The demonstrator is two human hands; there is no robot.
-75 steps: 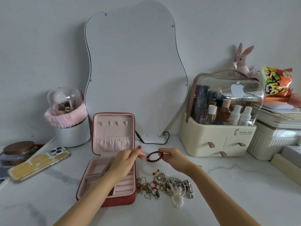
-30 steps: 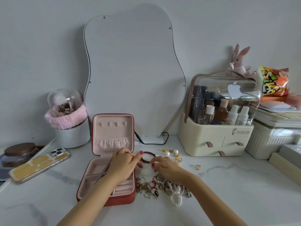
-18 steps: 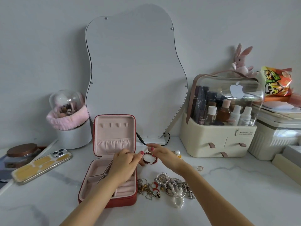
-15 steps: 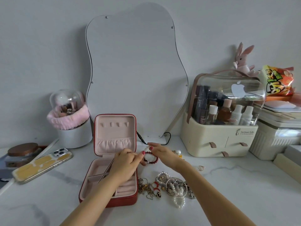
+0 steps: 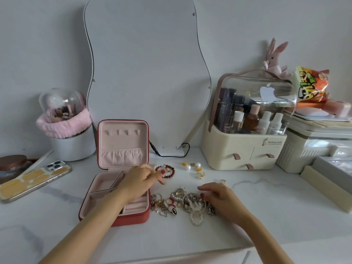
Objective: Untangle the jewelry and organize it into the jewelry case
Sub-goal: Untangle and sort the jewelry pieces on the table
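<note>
- Over the open tray of the red hinged jewelry case with pale pink lining (image 5: 122, 149), left hand (image 5: 140, 180) reaches right; fingers loosely extended, tips touching the dark red beaded bracelet (image 5: 167, 171) lying on the white marble-look tabletop (image 5: 266, 206); whether it pinches the beads cannot be told
- Right hand (image 5: 222, 197) palm down, fingers relaxed, resting on the right side of the tangled pile of silver, gold and pearl jewelry (image 5: 181, 203); no clear grip
- Pile sits just right of the case's front corner
- Small cluster of pearl and gold earrings (image 5: 194, 168) lies behind the pile, apart from it
- Cream cosmetics organizer with clear domed lid (image 5: 245, 141) stands at back right
- Phone in yellow-patterned case (image 5: 32, 180) lies far left
</note>
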